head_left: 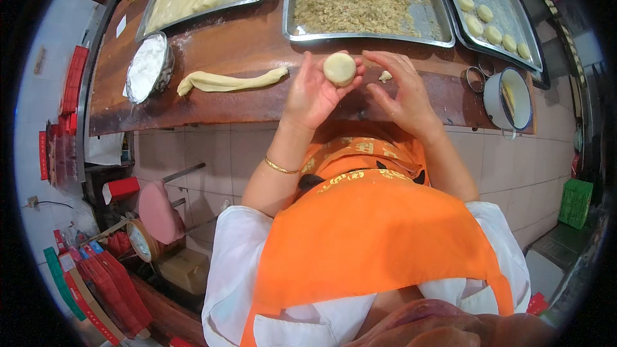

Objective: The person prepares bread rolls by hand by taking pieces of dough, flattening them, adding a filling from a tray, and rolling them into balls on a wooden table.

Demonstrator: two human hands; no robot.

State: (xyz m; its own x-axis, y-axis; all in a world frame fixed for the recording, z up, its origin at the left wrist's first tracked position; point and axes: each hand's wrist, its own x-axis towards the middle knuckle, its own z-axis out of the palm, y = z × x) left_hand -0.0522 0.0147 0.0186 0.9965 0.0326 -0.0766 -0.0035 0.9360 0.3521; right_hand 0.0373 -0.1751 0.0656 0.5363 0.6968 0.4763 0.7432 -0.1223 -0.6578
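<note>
Dough round (339, 69), pale and smooth, sits above the table's near edge in the left hand (312, 93), palm up, its fingers curled behind and around the disc and its thumb raised apart from it. The right hand (408, 97) is just beside, thumb and fingers spread wide with nothing between them. Near it a dough scrap (385, 76) lies on the wooden table (257, 48); left of the hands stretches a dough strip (231, 81), then a bowl of white flour (145, 69). Beyond stands a metal tray (373, 40) of crumbly mixture, with more rounds (493, 35) on another tray, behind a white pot (494, 99).
</note>
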